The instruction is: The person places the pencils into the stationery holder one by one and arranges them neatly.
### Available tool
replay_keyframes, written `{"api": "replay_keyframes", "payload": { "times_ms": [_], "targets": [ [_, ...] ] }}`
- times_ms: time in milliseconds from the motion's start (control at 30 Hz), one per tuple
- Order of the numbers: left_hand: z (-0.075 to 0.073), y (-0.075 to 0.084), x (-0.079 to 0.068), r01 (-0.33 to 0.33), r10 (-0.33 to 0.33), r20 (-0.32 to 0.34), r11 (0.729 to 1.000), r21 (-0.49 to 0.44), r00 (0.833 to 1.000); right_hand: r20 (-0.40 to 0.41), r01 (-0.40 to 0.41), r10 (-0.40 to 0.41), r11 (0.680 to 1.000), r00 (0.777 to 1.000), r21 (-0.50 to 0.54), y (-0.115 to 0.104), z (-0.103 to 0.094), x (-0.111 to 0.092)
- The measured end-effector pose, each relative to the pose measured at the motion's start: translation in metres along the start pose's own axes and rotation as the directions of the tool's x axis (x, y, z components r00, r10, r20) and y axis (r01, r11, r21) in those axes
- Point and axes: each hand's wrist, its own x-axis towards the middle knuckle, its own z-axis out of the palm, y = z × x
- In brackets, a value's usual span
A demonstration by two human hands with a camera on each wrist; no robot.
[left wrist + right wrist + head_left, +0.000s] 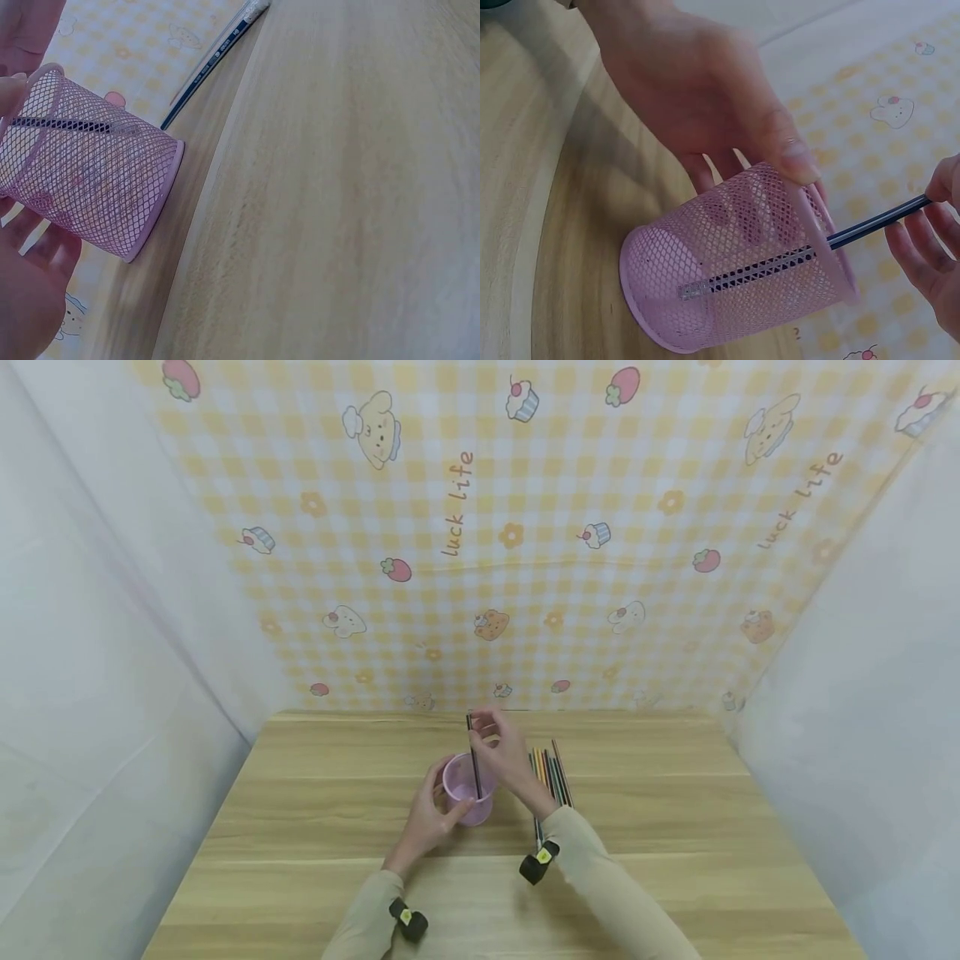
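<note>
My left hand (429, 817) grips a pink mesh pen holder (474, 815) that stands on the table, thumb near the rim and fingers round the far side. A dark pencil (474, 763) slants down into the holder, its upper part pinched between the thumb and fingers of my right hand (504, 752). Through the mesh in the right wrist view, the pencil (881, 220) shows a silvery lower end close to the holder's base. The left wrist view shows the holder (97, 165) side-on.
Several pencils (557, 777) in different colours lie side by side on the wooden table (315, 827), right of the holder and partly behind my right forearm. A yellow checked cloth (525, 577) hangs behind the table, with white sheets (90, 693) at both sides.
</note>
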Motion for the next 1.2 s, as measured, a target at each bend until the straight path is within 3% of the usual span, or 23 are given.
{"api": "replay_keyframes", "payload": {
  "times_ms": [333,633,900,1200],
  "targets": [
    [0.004,0.000,0.000,-0.055,0.055,-0.020,0.999,0.001,0.998,0.073,0.045,-0.039,0.995,0.997,-0.084,0.006,-0.002,-0.006],
    [0.000,0.034,-0.003,-0.033,0.033,-0.013,0.999,0.028,0.999,0.012,-0.002,0.004,0.993,1.000,-0.122,0.018,-0.025,-0.011],
    [0.005,0.000,-0.002,-0.009,0.010,-0.039,1.000,0.028,0.999,-0.018,-0.064,0.062,0.985,0.998,-0.162,0.041,-0.057,-0.018],
    [0.002,-0.009,0.000,-0.015,0.015,-0.030,1.000,0.019,0.999,0.013,-0.042,0.045,0.985,0.999,-0.166,0.066,-0.089,-0.027]
  ]
}}
